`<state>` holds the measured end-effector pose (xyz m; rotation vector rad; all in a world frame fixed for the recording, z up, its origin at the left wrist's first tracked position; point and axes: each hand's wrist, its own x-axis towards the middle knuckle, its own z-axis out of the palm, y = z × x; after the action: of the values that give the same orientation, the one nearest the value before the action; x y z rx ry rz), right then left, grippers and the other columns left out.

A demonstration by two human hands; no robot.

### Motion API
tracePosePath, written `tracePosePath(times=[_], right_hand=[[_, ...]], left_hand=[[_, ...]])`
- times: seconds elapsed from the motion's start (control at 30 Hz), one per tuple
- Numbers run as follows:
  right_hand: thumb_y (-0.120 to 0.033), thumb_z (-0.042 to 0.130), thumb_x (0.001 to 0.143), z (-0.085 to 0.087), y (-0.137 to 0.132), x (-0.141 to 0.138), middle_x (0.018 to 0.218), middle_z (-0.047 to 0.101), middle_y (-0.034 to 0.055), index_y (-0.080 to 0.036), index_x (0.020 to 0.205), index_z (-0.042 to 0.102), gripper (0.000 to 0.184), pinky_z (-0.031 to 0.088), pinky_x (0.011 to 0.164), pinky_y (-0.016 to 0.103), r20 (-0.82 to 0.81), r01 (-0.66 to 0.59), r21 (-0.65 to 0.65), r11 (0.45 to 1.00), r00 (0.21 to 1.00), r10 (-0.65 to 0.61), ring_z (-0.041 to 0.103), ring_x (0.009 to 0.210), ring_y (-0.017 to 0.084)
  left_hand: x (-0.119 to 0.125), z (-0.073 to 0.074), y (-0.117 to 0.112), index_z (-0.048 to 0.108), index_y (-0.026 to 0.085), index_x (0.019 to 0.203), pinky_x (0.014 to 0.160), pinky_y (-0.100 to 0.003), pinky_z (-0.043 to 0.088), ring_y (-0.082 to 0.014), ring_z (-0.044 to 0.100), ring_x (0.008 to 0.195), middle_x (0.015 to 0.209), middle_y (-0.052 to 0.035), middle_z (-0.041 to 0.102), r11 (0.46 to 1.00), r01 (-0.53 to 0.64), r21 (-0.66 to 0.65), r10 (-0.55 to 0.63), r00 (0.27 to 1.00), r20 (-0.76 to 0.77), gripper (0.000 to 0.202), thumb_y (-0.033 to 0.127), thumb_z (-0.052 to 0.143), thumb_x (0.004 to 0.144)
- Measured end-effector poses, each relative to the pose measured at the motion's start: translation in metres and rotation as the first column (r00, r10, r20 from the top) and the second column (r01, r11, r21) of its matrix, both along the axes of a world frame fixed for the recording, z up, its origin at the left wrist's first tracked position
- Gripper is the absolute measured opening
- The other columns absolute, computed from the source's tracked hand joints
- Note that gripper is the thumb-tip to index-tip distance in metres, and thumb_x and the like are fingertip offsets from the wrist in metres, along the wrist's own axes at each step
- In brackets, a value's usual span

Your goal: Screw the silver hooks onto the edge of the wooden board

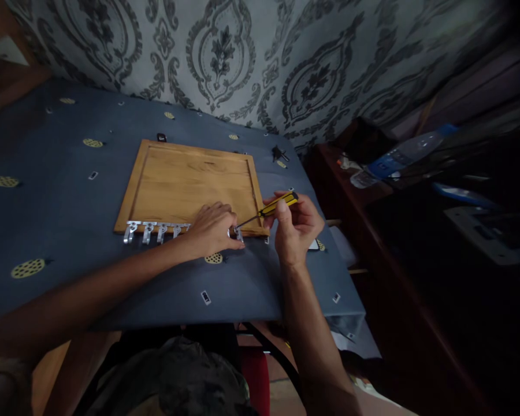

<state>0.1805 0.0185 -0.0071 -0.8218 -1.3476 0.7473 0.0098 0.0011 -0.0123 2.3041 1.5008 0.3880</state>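
A framed wooden board (190,179) lies flat on the table. Along its near edge runs a silver metal hook rail (148,232) with several hooks. My left hand (212,228) rests over the rail's right part, fingers on the board and thumb at the near edge, closed around the rail beside the rightmost hook. In my right hand (297,225) is a screwdriver (281,203) with a yellow and black handle, held in closed fingers. Its shaft slants down to the left, and its tip meets the rail by my left thumb. The exact contact point is too small to make out.
A blue tablecloth (69,225) with pineapple prints covers the table. Small black items (279,153) lie beyond the board's far right corner. A patterned curtain (225,52) hangs behind. On dark furniture at the right stands a tilted-looking plastic bottle (398,159).
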Motion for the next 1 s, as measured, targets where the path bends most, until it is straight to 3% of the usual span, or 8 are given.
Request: tracePosePath(times=[0.47, 0.63, 0.77, 1.0], right_hand=[[-0.051, 0.076, 0.083, -0.0010, -0.0001, 0.0027, 0.084, 0.077, -0.0001, -0.023, 0.094, 0.071, 0.030, 0.047, 0.044, 0.023, 0.073, -0.063, -0.070, 0.996, 0.995, 0.068, 0.056, 0.044, 0.007], [-0.045, 0.074, 0.087, 0.0000, -0.0012, 0.0049, 0.087, 0.078, 0.0009, -0.024, 0.099, 0.074, 0.024, 0.050, 0.048, 0.024, 0.062, -0.131, -0.070, 0.989, 0.989, 0.135, 0.059, 0.048, 0.008], [-0.041, 0.078, 0.083, 0.0012, -0.0007, 0.0026, 0.083, 0.078, -0.0004, -0.023, 0.091, 0.074, 0.020, 0.045, 0.043, 0.022, 0.036, -0.122, -0.056, 0.991, 0.992, 0.124, 0.056, 0.043, 0.006], [-0.045, 0.085, 0.074, 0.0007, 0.0002, -0.0026, 0.077, 0.074, -0.0030, -0.022, 0.078, 0.063, 0.032, 0.044, 0.039, 0.021, 0.020, -0.063, -0.045, 0.997, 0.998, 0.064, 0.052, 0.041, 0.005]], left_hand=[[-0.0011, -0.0033, 0.0002, 0.068, 0.019, 0.085, 0.080, -0.037, 0.042, -0.0257, 0.058, 0.092, 0.090, -0.0050, 0.065, 0.999, 0.015, 0.050, -0.016, 1.000, 0.019, 0.035, 0.050, 0.081, 0.075], [-0.0001, 0.0007, -0.0006, 0.070, 0.018, 0.088, 0.082, -0.038, 0.043, -0.0274, 0.059, 0.094, 0.092, -0.0069, 0.066, 1.000, 0.009, 0.021, -0.009, 1.000, 0.005, 0.037, 0.049, 0.083, 0.075], [-0.0001, 0.0018, -0.0008, 0.070, 0.018, 0.089, 0.083, -0.038, 0.043, -0.0274, 0.060, 0.096, 0.093, -0.0068, 0.066, 1.000, 0.008, 0.012, -0.008, 1.000, -0.003, 0.036, 0.049, 0.083, 0.076], [-0.0004, 0.0016, -0.0005, 0.069, 0.017, 0.090, 0.085, -0.040, 0.044, -0.0286, 0.059, 0.098, 0.094, -0.0072, 0.066, 1.000, 0.005, 0.003, -0.005, 1.000, 0.002, 0.038, 0.049, 0.082, 0.076]])
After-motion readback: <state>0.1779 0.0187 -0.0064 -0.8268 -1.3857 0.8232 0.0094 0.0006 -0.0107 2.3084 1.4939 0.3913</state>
